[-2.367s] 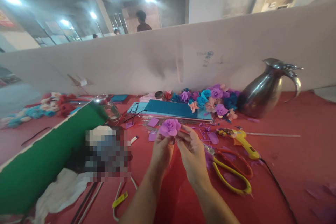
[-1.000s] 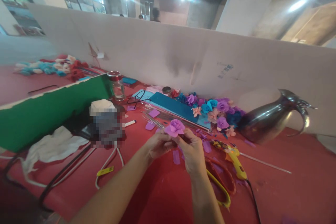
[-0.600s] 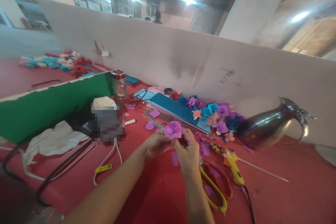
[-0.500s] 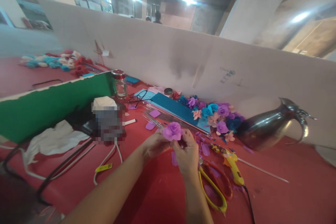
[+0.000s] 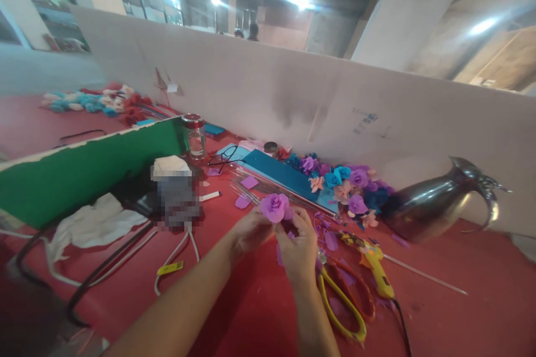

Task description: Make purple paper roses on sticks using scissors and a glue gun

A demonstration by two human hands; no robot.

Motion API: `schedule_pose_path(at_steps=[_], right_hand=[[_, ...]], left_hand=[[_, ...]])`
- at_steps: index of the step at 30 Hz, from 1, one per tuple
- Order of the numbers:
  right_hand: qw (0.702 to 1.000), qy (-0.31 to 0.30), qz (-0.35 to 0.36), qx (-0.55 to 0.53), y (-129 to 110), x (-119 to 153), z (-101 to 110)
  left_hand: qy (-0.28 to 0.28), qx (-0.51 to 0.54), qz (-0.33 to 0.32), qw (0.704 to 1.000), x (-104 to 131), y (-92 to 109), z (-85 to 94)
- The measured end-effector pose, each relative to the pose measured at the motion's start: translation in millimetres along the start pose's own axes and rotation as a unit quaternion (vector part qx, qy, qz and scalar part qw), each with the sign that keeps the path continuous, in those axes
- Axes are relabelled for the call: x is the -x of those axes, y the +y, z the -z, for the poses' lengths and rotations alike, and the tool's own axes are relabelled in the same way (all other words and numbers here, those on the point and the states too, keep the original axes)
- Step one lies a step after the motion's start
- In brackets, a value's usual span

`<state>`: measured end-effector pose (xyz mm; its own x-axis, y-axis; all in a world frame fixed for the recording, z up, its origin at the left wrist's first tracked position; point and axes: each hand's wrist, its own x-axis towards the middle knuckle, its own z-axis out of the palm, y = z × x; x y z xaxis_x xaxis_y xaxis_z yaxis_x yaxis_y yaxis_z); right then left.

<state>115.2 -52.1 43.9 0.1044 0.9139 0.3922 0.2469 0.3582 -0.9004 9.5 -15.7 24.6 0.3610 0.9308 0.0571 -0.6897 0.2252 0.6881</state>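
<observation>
A purple paper rose (image 5: 275, 206) is held up over the red table between both my hands. My left hand (image 5: 250, 230) pinches it from below on the left side. My right hand (image 5: 298, 246) grips its base from the right, fingers curled against the petals. Small purple petal scraps (image 5: 249, 182) lie on the table just beyond the flower.
Yellow-handled scissors (image 5: 341, 307) and a yellow glue gun (image 5: 374, 270) lie right of my hands. A pile of finished paper flowers (image 5: 345, 184), a blue sheet (image 5: 288, 177) and a steel jug (image 5: 435, 201) stand along the white partition (image 5: 293, 95). A green roll (image 5: 84, 170), white cloth (image 5: 92, 223) and cables (image 5: 104, 273) lie left.
The view has swung left and tilted since the first frame. Both hands still hold the purple rose and have turned it slightly; my right hand has shifted closer under it.
</observation>
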Motion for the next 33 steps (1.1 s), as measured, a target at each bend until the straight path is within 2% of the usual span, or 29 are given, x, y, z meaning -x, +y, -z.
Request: schedule_pose_path(at_steps=[9,13,19,23,27,30,33], right_hand=[[0.996,0.051,0.055,0.043,5.1,0.5,-0.9],[0.998,0.031,0.044,0.038,7.3,1.3,-2.1],[0.998,0.040,0.029,0.042,7.8,1.6,-2.4],[0.999,0.012,-0.007,-0.034,5.9,1.4,-4.2],[0.987,-0.018,-0.044,-0.152,8.8,2.3,-6.1],[0.965,-0.026,-0.075,-0.249,10.6,3.6,-7.1],[0.927,-0.013,-0.131,-0.352,9.0,2.6,-8.0]], left_hand=[[0.002,-0.002,0.008,1.000,0.6,-0.6,3.5],[-0.005,0.009,0.023,1.000,-0.8,-1.4,4.9],[-0.011,0.010,0.017,1.000,-3.0,-6.0,9.4],[-0.005,0.008,-0.013,1.000,-5.2,-4.3,14.5],[0.018,0.012,-0.036,0.999,-6.9,-0.6,17.8],[0.026,0.008,-0.029,0.999,-6.0,1.6,17.0],[0.044,-0.010,-0.032,0.998,-5.2,3.2,16.0]])
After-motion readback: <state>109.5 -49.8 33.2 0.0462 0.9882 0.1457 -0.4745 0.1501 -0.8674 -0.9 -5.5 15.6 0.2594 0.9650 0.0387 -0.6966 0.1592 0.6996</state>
